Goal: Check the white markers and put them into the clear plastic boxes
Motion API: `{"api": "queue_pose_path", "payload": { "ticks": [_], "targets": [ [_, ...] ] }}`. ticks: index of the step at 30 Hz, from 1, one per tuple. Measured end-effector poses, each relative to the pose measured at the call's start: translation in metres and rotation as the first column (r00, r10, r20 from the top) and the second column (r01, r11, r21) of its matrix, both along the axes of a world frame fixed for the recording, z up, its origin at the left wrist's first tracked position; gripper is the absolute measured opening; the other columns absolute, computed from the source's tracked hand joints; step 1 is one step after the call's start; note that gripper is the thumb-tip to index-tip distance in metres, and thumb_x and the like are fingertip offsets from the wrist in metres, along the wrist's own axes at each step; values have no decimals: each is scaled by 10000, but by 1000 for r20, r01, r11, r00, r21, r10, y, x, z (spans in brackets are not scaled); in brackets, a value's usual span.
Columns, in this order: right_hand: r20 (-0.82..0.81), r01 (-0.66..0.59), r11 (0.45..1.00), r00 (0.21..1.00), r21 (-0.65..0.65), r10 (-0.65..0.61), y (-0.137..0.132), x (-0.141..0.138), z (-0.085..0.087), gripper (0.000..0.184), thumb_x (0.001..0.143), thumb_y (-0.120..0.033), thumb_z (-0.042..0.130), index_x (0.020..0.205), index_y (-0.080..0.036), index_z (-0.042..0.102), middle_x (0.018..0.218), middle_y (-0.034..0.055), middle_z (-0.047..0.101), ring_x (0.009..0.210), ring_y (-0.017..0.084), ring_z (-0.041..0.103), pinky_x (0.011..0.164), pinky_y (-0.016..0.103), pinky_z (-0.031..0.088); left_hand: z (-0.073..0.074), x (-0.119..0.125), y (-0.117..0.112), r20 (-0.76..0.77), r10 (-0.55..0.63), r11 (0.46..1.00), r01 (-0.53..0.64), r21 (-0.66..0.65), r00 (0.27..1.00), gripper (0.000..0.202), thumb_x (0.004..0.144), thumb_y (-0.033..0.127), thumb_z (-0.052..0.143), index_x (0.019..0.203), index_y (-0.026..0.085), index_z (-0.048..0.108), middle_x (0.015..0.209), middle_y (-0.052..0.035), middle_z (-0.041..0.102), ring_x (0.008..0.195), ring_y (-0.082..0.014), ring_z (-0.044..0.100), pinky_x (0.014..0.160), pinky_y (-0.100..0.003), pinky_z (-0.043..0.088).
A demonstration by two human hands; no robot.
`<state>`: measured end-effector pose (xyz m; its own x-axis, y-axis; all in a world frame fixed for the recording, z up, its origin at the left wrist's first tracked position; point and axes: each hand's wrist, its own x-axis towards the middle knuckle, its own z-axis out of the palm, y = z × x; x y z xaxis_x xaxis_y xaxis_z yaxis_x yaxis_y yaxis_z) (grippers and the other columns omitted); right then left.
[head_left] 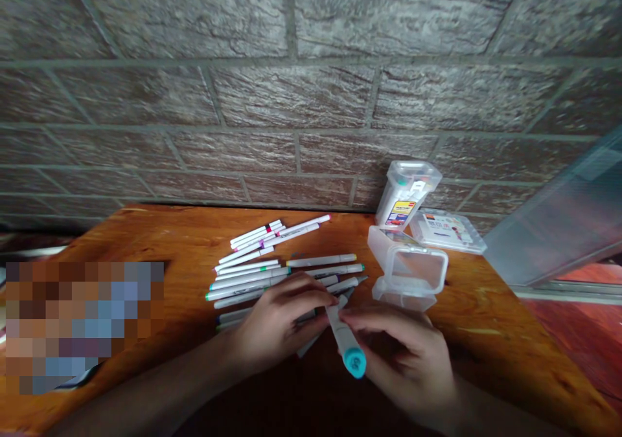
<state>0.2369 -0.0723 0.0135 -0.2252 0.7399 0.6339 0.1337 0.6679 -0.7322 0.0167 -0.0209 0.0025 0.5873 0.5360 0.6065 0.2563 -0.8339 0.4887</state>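
Note:
A white marker (344, 335) with a turquoise end is held up over the near part of the table, that end tilted toward me. My right hand (413, 353) grips its barrel from the right between thumb and fingers. From the left, my left hand (279, 320) pinches at the far end, where fingertips partly hide the marker. Beneath and beyond my left hand lie several white markers (247, 288) with coloured ends, roughly in rows. Some of them are covered by that hand. A grey-tipped marker (346, 285) lies just past my fingers.
An open clear plastic case (416, 272) lies right of the markers. Behind it stands a clear container (405, 197) with a yellow label, beside a flat clear box (447, 230). The wooden table (486, 320) meets a brick wall (301, 94). A blurred-out patch (82, 327) covers the left side.

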Motion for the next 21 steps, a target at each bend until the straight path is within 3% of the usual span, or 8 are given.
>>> {"api": "queue_pose_path", "payload": {
  "ticks": [11, 21],
  "targets": [
    [43, -31, 1000, 999, -1, 31, 0, 1, -6, 454, 772, -74, 905, 1166, -269, 794, 803, 6, 801, 636, 161, 745, 582, 218, 606, 1, 2, -4, -36, 40, 999, -40, -2, 999, 76, 956, 246, 721, 926, 175, 718, 864, -80, 747, 813, -203, 714, 726, -276, 574],
    [141, -100, 994, 984, -39, 105, 6, -2, -13, 401, 914, -134, 777, 1307, -206, 739, 970, 90, 804, 853, 227, 779, 766, 311, 642, 0, 1, -3, 14, 39, 999, -40, 25, 999, 75, 970, 229, 714, 924, 170, 707, 838, -53, 740, 746, -170, 699, 674, -241, 537]
  ]
}}
